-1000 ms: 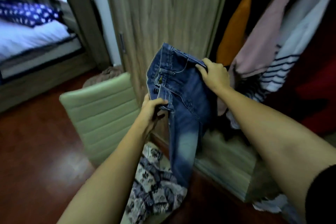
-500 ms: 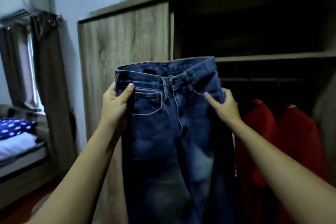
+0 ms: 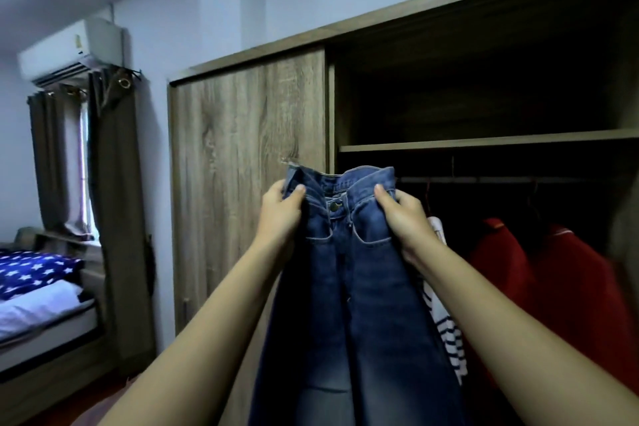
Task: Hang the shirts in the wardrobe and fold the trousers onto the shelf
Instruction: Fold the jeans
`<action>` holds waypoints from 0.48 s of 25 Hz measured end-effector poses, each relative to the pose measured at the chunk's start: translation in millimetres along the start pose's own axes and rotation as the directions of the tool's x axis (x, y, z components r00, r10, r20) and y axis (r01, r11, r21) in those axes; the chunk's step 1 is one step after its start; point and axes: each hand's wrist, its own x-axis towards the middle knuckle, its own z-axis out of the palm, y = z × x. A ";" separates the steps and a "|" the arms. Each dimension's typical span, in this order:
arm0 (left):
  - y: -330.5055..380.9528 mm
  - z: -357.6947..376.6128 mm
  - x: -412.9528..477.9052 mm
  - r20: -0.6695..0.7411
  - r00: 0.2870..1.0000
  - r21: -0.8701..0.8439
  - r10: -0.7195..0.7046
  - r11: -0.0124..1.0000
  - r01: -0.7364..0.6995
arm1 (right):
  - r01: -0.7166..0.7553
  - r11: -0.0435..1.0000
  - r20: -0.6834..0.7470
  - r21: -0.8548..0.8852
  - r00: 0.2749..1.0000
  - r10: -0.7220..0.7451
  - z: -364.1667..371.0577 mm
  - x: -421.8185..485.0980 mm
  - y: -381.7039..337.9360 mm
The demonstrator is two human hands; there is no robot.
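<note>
Fingers point(image 3: 298, 191) of left hand point(image 3: 280, 214) and right hand point(image 3: 403, 218) pinching jeans point(image 3: 345, 270) waistband, air-conditioner sticker point(image 3: 79, 43) unreadable

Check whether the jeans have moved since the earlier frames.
Yes: the jeans rose from low beside the wardrobe door to just below the shelf, and the left hand and right hand bunched the waistband narrower.
</note>
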 end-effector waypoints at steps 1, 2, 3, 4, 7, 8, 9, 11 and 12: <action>4.0 9.8 -4.6 0.043 0.999 -0.038 -0.018 0.999 0.019 | -0.042 0.998 0.027 0.052 0.999 0.041 12.2 -3.0 -6.6; 7.3 17.0 -10.0 0.083 0.996 -0.068 -0.038 0.997 0.044 | -0.064 0.993 0.061 0.104 0.996 0.058 22.0 -5.5 -10.0; 9.8 21.4 -14.7 0.107 0.993 -0.095 -0.057 0.993 0.067 | -0.072 0.988 0.097 0.136 0.994 0.059 30.3 -11.6 -14.9; 13.2 23.4 -18.6 0.113 0.991 -0.121 -0.074 0.989 0.087 | -0.090 0.983 0.140 0.162 0.988 0.068 35.1 -14.3 -15.8; 27.5 19.1 -29.1 0.178 0.977 -0.183 -0.115 0.972 0.148 | -0.202 0.954 0.408 0.223 0.908 0.097 33.2 -21.5 -25.5; 32.9 16.9 -31.7 0.215 0.973 -0.169 -0.087 0.978 0.125 | -0.232 0.941 0.484 0.245 0.870 0.088 30.9 -21.7 -30.0; 38.3 15.2 -32.7 0.251 0.967 -0.142 -0.049 0.986 0.087 | -0.250 0.929 0.522 0.272 0.850 0.075 29.0 -21.3 -35.0; 48.8 12.1 -30.9 0.298 0.954 -0.109 0.043 0.994 -0.011 | -0.275 0.910 0.582 0.310 0.812 0.047 28.5 -21.6 -45.1; 52.7 11.6 -28.8 0.299 0.950 -0.098 0.091 0.993 -0.065 | -0.273 0.906 0.608 0.324 0.794 0.022 28.7 -21.0 -49.3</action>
